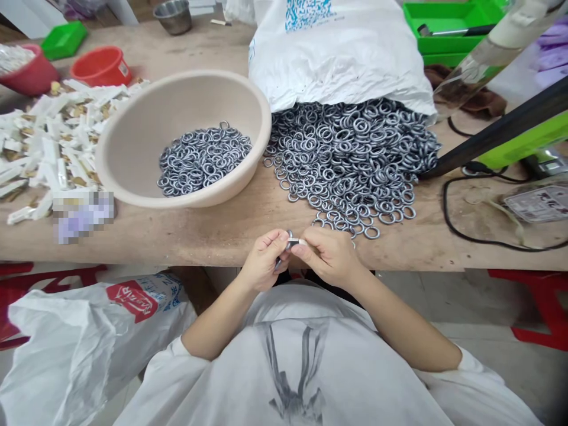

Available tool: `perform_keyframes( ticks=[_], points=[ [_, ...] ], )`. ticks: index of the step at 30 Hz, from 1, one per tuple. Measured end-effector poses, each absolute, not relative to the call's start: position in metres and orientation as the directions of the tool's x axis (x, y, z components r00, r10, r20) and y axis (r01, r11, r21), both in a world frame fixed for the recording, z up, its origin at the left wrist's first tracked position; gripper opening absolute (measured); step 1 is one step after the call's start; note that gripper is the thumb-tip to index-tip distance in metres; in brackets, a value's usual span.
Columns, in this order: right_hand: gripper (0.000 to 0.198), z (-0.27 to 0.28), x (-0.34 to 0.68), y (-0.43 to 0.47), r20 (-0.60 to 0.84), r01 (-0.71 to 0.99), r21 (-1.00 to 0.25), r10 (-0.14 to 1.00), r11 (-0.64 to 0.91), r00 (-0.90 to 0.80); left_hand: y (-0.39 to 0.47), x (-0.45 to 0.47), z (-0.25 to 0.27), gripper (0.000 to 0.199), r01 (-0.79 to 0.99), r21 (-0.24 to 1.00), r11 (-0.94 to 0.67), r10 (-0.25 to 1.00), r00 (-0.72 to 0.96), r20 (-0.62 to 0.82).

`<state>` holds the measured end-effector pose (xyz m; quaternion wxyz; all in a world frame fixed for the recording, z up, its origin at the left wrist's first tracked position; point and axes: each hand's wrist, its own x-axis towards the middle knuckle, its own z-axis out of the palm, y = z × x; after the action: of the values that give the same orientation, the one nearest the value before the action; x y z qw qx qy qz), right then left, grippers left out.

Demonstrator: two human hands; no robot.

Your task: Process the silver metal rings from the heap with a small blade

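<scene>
My left hand [262,261] is closed on a dark grey ring [290,234], just past the table's front edge. Part of another dark grey piece shows below its fingers. My right hand [333,254] pinches a small, pale, narrow piece [293,240] that meets the ring; its kind is too small to make out. Right behind my hands spreads a heap of grey rings [350,154], spilling from the mouth of a white sack [337,59]. To the left, a beige basin [133,124] holds many similar rings.
White strips with brownish bits [57,142] cover the table's left side. Behind them stand a red bowl [100,66] and a green tray [64,40]. A black cable [448,207] loops at right, near a dark slanted bar [501,130]. A white bag [89,337] sits below at left.
</scene>
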<state>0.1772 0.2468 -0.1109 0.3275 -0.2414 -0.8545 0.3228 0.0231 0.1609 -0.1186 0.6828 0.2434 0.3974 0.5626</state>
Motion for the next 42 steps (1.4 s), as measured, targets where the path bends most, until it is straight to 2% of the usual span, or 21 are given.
perform_keyframes(
  ticks=[2,4,6,9,11,12,13,14,15,17,18,20,22,25,27,29,30,31,34,42],
  points=[
    [0.064,-0.113,0.177,0.254,0.394,0.257,-0.734,0.703,0.628,-0.593,0.158,0.023,-0.118,0.051,-0.556,0.787,0.267,0.961,0.093,-0.260],
    [0.060,-0.112,0.175,0.255,0.372,0.201,-0.803,0.734,0.562,-0.568,0.155,0.023,-0.119,0.052,-0.549,0.791,0.269,0.960,0.090,-0.264],
    [0.050,-0.109,0.170,0.249,0.370,0.045,-0.859,0.681,0.510,-0.632,0.155,0.022,-0.119,0.051,-0.559,0.790,0.252,0.961,0.051,-0.271],
    [0.054,-0.106,0.158,0.244,0.289,-0.076,-0.937,0.635,0.341,-0.717,0.154,0.020,-0.120,0.049,-0.560,0.797,0.228,0.967,0.035,-0.252],
    [0.058,-0.107,0.150,0.253,0.202,-0.029,-0.964,0.659,0.264,-0.725,0.153,0.017,-0.120,0.049,-0.554,0.800,0.231,0.969,0.059,-0.238],
    [0.060,-0.109,0.145,0.261,0.185,0.046,-0.951,0.686,0.304,-0.704,0.152,0.016,-0.120,0.049,-0.553,0.799,0.235,0.969,0.065,-0.240],
    [0.056,-0.109,0.142,0.270,0.181,0.176,-0.901,0.710,0.398,-0.680,0.151,0.014,-0.119,0.049,-0.554,0.796,0.244,0.966,0.066,-0.250],
    [0.049,-0.110,0.138,0.280,0.168,0.373,-0.775,0.735,0.510,-0.657,0.150,0.012,-0.118,0.049,-0.559,0.790,0.250,0.963,0.057,-0.264],
    [0.038,-0.109,0.134,0.289,0.157,0.565,-0.577,0.759,0.590,-0.631,0.149,0.009,-0.116,0.048,-0.567,0.784,0.254,0.959,0.040,-0.282],
    [0.023,-0.107,0.126,0.302,0.085,0.770,-0.237,0.802,0.592,-0.591,0.150,0.004,-0.114,0.044,-0.580,0.772,0.260,0.948,0.003,-0.317],
    [0.021,-0.105,0.122,0.306,0.051,0.805,-0.123,0.814,0.580,-0.579,0.151,0.002,-0.113,0.043,-0.586,0.769,0.258,0.944,-0.016,-0.329],
    [0.019,-0.102,0.117,0.309,0.000,0.817,-0.028,0.818,0.576,-0.576,0.152,-0.002,-0.113,0.042,-0.601,0.763,0.238,0.939,-0.058,-0.339],
    [0.016,-0.100,0.117,0.308,-0.011,0.811,-0.015,0.811,0.584,-0.584,0.154,-0.005,-0.114,0.042,-0.611,0.761,0.220,0.937,-0.084,-0.339],
    [0.017,-0.101,0.126,0.304,-0.024,0.798,-0.082,0.799,0.597,-0.600,0.157,-0.006,-0.116,0.046,-0.607,0.768,0.203,0.942,-0.092,-0.322],
    [0.022,-0.101,0.136,0.297,0.026,0.743,-0.261,0.774,0.616,-0.633,0.158,-0.005,-0.118,0.049,-0.599,0.774,0.207,0.943,-0.088,-0.320],
    [0.022,-0.101,0.146,0.285,0.160,0.556,-0.513,0.709,0.654,-0.687,0.160,-0.003,-0.118,0.051,-0.598,0.773,0.213,0.943,-0.080,-0.322],
    [0.028,-0.100,0.150,0.277,0.237,0.412,-0.608,0.650,0.678,-0.722,0.160,-0.002,-0.118,0.052,-0.602,0.769,0.214,0.945,-0.071,-0.319],
    [0.042,-0.099,0.153,0.269,0.312,0.282,-0.655,0.591,0.701,-0.744,0.161,0.000,-0.118,0.053,-0.608,0.765,0.214,0.948,-0.062,-0.314],
    [0.065,-0.097,0.158,0.250,0.371,0.153,-0.664,0.500,0.732,-0.782,0.162,0.003,-0.119,0.053,-0.625,0.750,0.215,0.952,-0.037,-0.304],
    [0.066,-0.100,0.160,0.245,0.384,0.160,-0.652,0.504,0.741,-0.774,0.161,0.008,-0.117,0.054,-0.624,0.744,0.239,0.947,-0.018,-0.320]
  ],
)
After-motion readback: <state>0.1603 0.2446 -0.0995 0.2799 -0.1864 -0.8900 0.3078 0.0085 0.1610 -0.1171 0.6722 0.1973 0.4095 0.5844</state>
